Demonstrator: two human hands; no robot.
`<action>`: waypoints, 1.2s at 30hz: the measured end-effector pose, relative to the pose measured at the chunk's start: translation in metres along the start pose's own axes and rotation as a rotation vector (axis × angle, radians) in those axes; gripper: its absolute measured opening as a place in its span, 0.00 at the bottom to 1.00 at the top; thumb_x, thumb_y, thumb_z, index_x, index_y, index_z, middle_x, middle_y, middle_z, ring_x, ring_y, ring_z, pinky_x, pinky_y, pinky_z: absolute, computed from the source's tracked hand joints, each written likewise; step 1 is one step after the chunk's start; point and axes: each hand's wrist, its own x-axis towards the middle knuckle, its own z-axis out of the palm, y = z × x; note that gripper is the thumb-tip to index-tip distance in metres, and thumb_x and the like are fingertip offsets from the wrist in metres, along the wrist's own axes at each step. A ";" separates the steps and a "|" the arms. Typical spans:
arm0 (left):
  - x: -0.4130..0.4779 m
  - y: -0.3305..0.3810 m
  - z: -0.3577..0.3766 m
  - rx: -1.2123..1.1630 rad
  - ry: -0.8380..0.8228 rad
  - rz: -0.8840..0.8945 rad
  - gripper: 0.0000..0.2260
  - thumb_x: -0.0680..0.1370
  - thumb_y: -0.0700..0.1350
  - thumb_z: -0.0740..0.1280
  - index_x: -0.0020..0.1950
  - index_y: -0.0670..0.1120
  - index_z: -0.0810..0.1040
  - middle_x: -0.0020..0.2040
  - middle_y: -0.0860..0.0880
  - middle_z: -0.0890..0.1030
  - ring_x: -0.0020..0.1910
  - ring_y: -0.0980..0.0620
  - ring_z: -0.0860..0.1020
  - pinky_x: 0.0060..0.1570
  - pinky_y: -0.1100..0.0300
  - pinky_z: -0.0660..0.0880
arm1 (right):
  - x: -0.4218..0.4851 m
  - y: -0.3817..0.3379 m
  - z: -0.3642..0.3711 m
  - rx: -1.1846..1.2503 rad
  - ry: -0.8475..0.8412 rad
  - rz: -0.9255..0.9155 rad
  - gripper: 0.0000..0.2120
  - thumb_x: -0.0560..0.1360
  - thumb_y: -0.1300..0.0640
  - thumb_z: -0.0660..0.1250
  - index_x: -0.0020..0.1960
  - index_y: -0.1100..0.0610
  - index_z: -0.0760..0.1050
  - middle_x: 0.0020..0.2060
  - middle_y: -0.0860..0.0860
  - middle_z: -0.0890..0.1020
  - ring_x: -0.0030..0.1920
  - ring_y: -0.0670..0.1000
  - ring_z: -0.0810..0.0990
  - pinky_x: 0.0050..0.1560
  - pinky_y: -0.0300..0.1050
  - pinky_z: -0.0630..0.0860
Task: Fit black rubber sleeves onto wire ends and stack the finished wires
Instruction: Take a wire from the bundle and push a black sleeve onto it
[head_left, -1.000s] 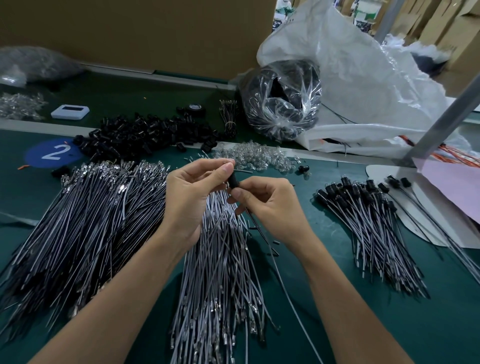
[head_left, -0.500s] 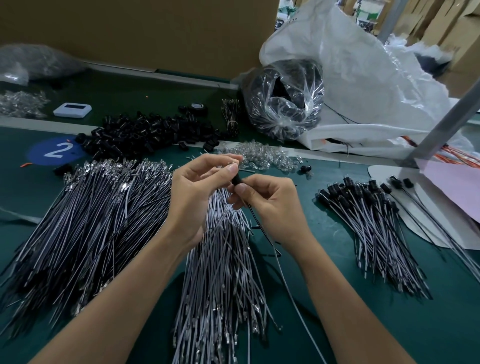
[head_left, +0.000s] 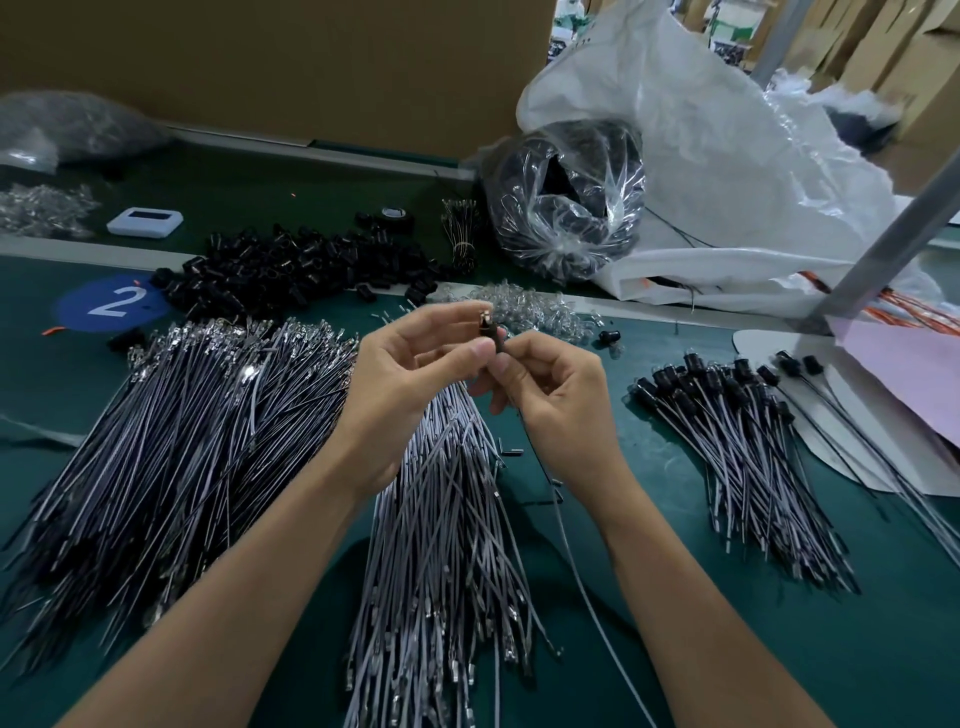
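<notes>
Head view: my left grip (head_left: 405, 384) pinches the black sleeve (head_left: 494, 336) steady. My right grip (head_left: 550, 395) pinches the wire (head_left: 587, 597) just below, probably to feed it through. Finished wires (head_left: 737, 431) are stacked on my right.

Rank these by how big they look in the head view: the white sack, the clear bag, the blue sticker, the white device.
1. white sack
2. clear bag
3. blue sticker
4. white device, close to the sticker in size and farther from the camera, so these last two are unsure.
</notes>
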 end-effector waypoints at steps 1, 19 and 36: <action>0.000 -0.001 0.001 0.023 -0.011 -0.009 0.12 0.70 0.40 0.75 0.53 0.45 0.84 0.46 0.47 0.86 0.45 0.53 0.83 0.46 0.64 0.78 | 0.000 0.001 -0.001 -0.003 0.016 -0.003 0.05 0.78 0.69 0.66 0.45 0.64 0.79 0.34 0.54 0.83 0.33 0.47 0.81 0.35 0.38 0.76; -0.003 0.001 0.013 -0.068 0.039 0.075 0.08 0.71 0.37 0.71 0.48 0.41 0.84 0.43 0.48 0.86 0.38 0.54 0.82 0.36 0.65 0.77 | 0.000 -0.004 0.003 -0.012 0.038 -0.079 0.08 0.77 0.66 0.67 0.41 0.57 0.77 0.33 0.49 0.82 0.32 0.44 0.81 0.35 0.37 0.77; -0.002 0.002 0.009 0.032 0.167 0.111 0.08 0.70 0.46 0.74 0.48 0.45 0.84 0.44 0.49 0.86 0.45 0.53 0.83 0.45 0.64 0.77 | -0.001 -0.004 0.004 0.029 0.052 -0.020 0.02 0.76 0.66 0.68 0.46 0.61 0.79 0.36 0.56 0.85 0.34 0.52 0.85 0.39 0.42 0.81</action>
